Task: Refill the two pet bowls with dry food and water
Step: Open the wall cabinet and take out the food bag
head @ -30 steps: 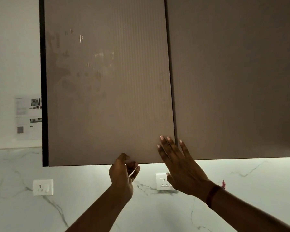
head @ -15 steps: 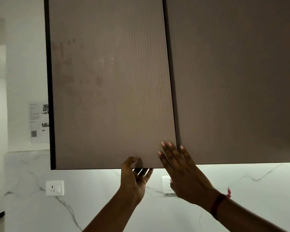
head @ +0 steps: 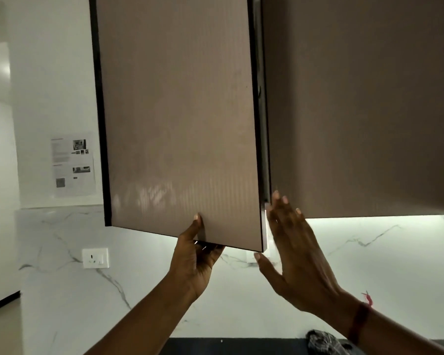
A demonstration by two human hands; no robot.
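Pet bowls, dry food and water: none in view; head camera looks up at 2 wall cupboard doors. Left cupboard door (head: 180,119) stands swung partly out from the cabinet, a dark gap showing along its right edge beside the closed right cupboard door (head: 356,111). Left hand (head: 194,260) grips the bottom edge of the left door: thumb on the front face, fingers curled under and behind the edge. Right hand (head: 292,252) is spread open, holding nothing, fingers extended upward, fingertips at the gap and the lower corner of the right door; whether they touch is unclear, hand blurred. Red band (head: 358,321) on the right wrist. Marble backsplash (head: 369,265) lit from under the cabinet. White socket (head: 95,258) on it at left. Printed sheet (head: 72,165) on the wall above. Dark checked cloth (head: 323,342) on the dark countertop (head: 228,345) at bottom
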